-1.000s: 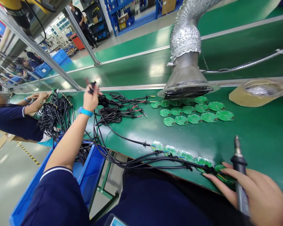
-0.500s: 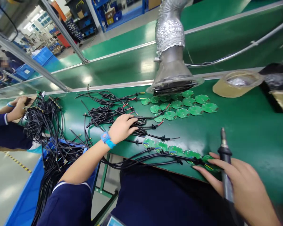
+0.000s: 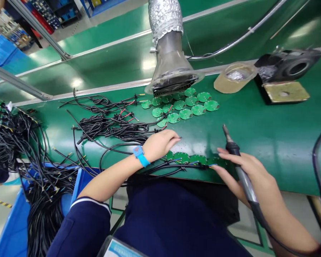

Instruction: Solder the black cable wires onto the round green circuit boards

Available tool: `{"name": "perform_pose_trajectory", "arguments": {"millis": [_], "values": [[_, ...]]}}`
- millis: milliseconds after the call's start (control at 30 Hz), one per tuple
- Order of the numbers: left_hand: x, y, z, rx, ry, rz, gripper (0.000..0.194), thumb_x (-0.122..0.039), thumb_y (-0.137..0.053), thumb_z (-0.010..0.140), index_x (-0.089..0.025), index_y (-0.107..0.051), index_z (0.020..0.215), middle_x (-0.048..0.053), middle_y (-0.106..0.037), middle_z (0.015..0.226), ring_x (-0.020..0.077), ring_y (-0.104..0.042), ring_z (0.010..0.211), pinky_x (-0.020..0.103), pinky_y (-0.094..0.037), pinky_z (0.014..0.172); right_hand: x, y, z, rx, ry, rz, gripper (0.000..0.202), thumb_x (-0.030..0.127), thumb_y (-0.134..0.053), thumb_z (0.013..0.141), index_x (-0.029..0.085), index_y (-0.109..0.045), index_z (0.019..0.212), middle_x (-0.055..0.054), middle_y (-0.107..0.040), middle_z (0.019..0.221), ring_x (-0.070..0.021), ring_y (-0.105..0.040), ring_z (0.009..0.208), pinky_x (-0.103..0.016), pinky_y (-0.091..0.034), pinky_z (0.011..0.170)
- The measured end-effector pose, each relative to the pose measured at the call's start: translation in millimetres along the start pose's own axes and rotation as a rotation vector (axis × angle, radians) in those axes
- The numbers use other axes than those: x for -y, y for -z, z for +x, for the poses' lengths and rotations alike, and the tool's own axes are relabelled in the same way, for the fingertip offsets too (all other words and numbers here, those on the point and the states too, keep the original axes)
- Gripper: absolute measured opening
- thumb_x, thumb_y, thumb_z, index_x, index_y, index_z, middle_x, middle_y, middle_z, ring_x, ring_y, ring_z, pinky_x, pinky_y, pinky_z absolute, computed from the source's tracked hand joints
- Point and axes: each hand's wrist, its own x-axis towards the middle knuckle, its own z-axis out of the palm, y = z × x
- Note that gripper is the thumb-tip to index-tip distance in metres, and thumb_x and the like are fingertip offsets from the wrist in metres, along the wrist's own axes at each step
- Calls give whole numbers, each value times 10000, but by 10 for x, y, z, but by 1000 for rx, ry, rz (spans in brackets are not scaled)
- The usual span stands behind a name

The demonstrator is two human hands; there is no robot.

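Black cables (image 3: 92, 126) beside your left hand (image 3: 158, 145) look bendy; grip their sheaths. Its fingertips pinch, maybe on a cable end. Your right hand (image 3: 259, 178) grasps the soldering iron (image 3: 245, 180) near thin, likely fragile boards (image 3: 198, 159).

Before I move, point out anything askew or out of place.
A black cable's red-wired end lies across the otherwise orderly green circuit boards, and tangled black cables straggle from the bench into the blue bin.
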Motion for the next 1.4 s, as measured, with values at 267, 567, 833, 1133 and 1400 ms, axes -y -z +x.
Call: {"name": "perform_pose_trajectory", "arguments": {"millis": [267, 567, 833, 1133, 1400], "values": [[-178, 368, -488, 156, 192, 126, 199, -244, -477, 917, -143, -631, 840, 60, -584, 815, 177, -555, 802, 300, -472, 766, 252, -86, 117, -24, -165, 515, 427, 310, -532, 880, 260, -415, 1288, -22, -712, 884, -205, -667, 905, -339, -535, 776], [-21, 231, -615, 133, 371, 132, 194, -229, -517, 893, -144, -654, 786, 58, -608, 801, 185, -555, 811, 313, -453, 805, 290, -287, 347, 81, -1, 510, 83, 235, -552, 846, 239, -589, 920, -17, -656, 830, -141, -646, 739, -244, -535, 662], [33, 198, -568, 144, 407, 132, 191, -267, -551, 876, -153, -652, 761, 47, -616, 785, 185, -560, 805, 301, -450, 777, 285, -377, 402, 149, 59, 444, 88, 236, -567, 834, 230, -595, 917, -24, -660, 826, -151, -641, 750, -273, -534, 684], [34, 245, -465, 236, 459, 146, 176, -259, -583, 851, -143, -651, 738, 52, -628, 771, 185, -577, 769, 289, -449, 722, 291, -369, 420, 163, 75, 426, 88, 240, -568, 839, 225, -596, 921, -34, -665, 821, -156, -639, 740, -289, -535, 682], [36, 296, -368, 326, 493, 154, 191, -262, -575, 852, -140, -660, 731, 59, -646, 780, 185, -588, 764, 280, -444, 700, 282, -364, 415, 172, 59, 471, 106, 229, -589, 826, 233, -611, 929, -29, -667, 820, -157, -638, 739, -293, -531, 679]]}}
